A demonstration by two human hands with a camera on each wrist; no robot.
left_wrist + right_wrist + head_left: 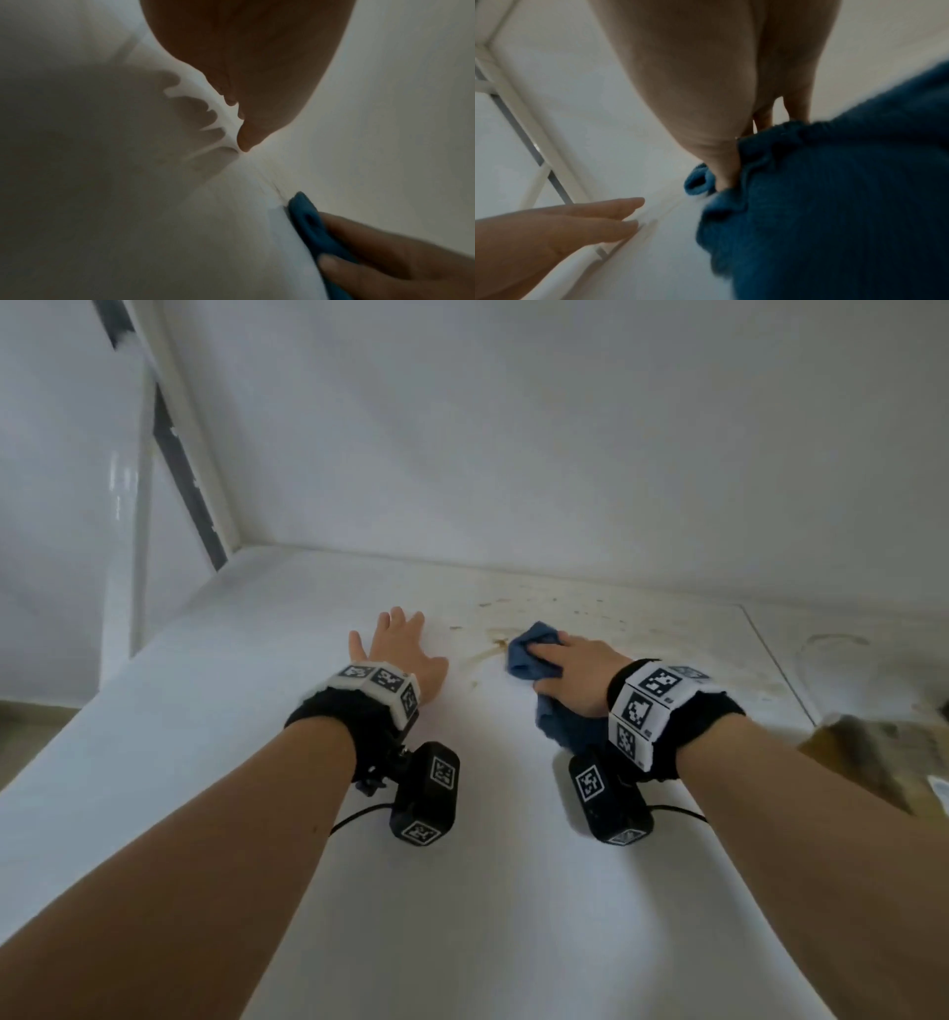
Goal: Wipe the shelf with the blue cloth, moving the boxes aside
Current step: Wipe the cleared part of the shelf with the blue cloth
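Note:
The white shelf (462, 891) carries brown stains (544, 611) near its back edge. My right hand (570, 667) holds the bunched blue cloth (529, 652) against the shelf just in front of the stains. Its fingers lie over the cloth and its thumb tucks into a fold. In the right wrist view the cloth (834, 203) bunches under the palm (693, 81). My left hand (398, 644) rests flat on the shelf to the left of the cloth, fingers spread, holding nothing. The left wrist view shows the same cloth (306, 223) under the right fingers (385, 253).
A blurred brown cardboard box (883, 752) sits at the right edge of the shelf. A white wall rises behind, and a white frame post (174, 428) stands at the left. A seam (770, 660) crosses the shelf's right part.

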